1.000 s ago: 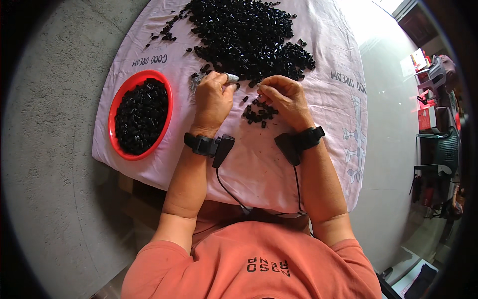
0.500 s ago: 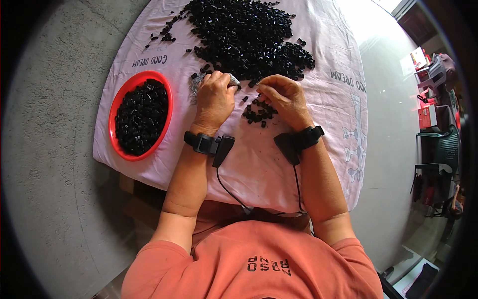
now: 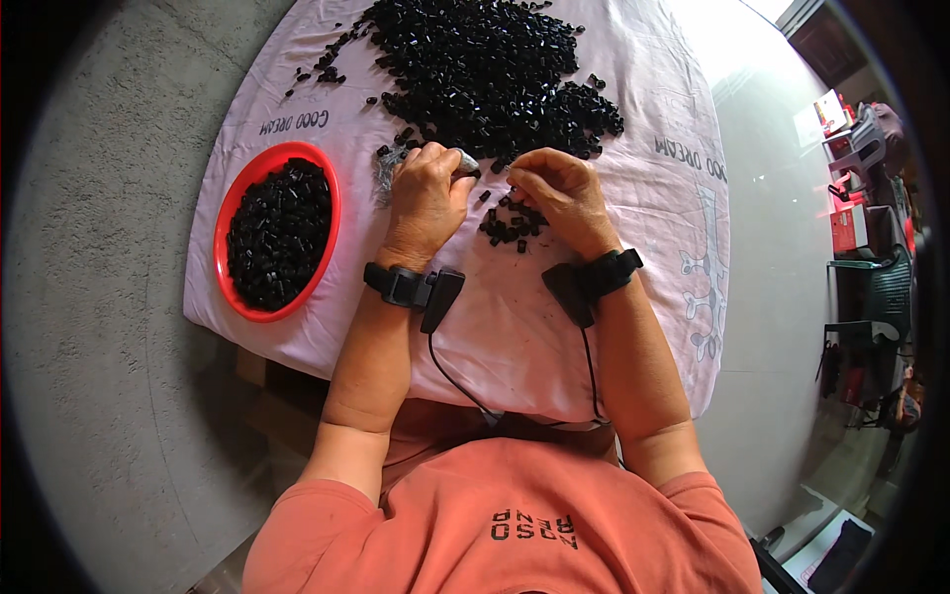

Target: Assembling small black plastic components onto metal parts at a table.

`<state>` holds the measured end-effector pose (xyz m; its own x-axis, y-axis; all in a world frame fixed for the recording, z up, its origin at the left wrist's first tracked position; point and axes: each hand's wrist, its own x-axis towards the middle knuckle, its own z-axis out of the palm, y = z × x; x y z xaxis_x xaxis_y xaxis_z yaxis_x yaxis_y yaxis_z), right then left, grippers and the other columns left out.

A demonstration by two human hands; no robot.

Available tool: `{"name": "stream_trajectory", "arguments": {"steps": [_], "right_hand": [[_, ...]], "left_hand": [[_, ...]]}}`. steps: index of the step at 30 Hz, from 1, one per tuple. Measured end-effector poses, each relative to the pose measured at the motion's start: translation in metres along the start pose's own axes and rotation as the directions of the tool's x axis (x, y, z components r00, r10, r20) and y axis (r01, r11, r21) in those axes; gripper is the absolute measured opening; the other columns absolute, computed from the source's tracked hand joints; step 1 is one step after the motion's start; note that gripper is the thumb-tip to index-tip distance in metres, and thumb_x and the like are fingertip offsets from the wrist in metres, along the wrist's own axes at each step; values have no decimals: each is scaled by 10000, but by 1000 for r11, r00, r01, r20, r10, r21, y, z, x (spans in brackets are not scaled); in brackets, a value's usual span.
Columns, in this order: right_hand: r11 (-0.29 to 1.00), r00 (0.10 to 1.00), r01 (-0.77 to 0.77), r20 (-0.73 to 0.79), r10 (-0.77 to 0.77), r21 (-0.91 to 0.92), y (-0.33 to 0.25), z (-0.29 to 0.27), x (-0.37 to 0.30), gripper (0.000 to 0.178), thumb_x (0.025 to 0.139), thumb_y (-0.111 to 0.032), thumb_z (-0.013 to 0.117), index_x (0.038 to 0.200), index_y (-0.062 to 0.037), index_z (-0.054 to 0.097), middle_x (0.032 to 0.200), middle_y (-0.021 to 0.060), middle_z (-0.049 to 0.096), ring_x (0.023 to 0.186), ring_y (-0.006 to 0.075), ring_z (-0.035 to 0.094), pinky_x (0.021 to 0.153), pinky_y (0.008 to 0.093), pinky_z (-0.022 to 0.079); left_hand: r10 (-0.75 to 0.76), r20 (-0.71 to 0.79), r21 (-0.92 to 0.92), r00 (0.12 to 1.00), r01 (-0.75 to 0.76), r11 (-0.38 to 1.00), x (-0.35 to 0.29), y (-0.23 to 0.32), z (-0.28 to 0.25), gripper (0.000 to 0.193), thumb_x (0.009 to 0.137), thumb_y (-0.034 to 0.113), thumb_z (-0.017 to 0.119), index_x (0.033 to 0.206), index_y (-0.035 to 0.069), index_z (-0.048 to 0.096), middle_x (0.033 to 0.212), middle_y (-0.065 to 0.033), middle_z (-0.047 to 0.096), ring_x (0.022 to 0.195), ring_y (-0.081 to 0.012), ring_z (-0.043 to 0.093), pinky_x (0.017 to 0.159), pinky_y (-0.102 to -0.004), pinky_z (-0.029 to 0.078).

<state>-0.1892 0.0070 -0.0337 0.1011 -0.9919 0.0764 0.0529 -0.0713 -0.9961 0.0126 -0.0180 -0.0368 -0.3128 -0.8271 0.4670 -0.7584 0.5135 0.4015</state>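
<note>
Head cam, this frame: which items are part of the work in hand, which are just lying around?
In use:
- left hand, pinching a small grey piece
- right hand
- small cluster of black parts between the hands
- big pile of black parts
- red bowl of black parts
- pink cloth

Lying about:
- red boxes
- dark chairs

One round red plastic bowl (image 3: 230, 213), one pale pink printed cloth (image 3: 554, 327), two black wrist-worn devices (image 3: 414, 289), two bare hands (image 3: 427, 196), one large heap of small black pieces (image 3: 485, 69), too many to count.
</note>
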Motion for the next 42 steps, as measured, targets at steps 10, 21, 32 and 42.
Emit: {"name": "stream_trajectory", "arguments": {"steps": [10,21,32,42], "right_hand": [[1000,1000,4,2,-4,-5,1,0,0,88,952,-49,671,1004,12,705,843,16,708,737,61,644,678,218,541],[999,1000,11,-2,-11,-52,2,0,0,75,943,-45,687,999,0,708,842,-5,699,740,41,627,671,208,535],[994,998,56,9,-55,-94,4,0,0,84,921,-42,694,986,7,714,826,9,696,738,62,638,667,229,531],[978,996,88,8,-88,-188,7,0,1,94,897,-60,701,965,0,726,799,33,700,729,84,648,668,252,529]], "left_hand": [[-8,38,27,999,7,1000,-1,0,0,153,841,123,698,959,50,634,981,-124,621,960,-350,605,849,-467,478],[41,16,50,999,-41,998,0,2,2,154,832,76,681,965,40,612,972,-129,612,946,-354,607,838,-467,484],[-163,141,-614,976,215,760,3,22,-12,102,923,-22,614,1018,-6,648,876,-126,696,772,-195,698,675,-325,545],[-157,79,-674,984,169,719,4,25,-8,114,943,-8,643,1035,-10,710,931,-83,729,820,-108,688,721,-260,553]]}}
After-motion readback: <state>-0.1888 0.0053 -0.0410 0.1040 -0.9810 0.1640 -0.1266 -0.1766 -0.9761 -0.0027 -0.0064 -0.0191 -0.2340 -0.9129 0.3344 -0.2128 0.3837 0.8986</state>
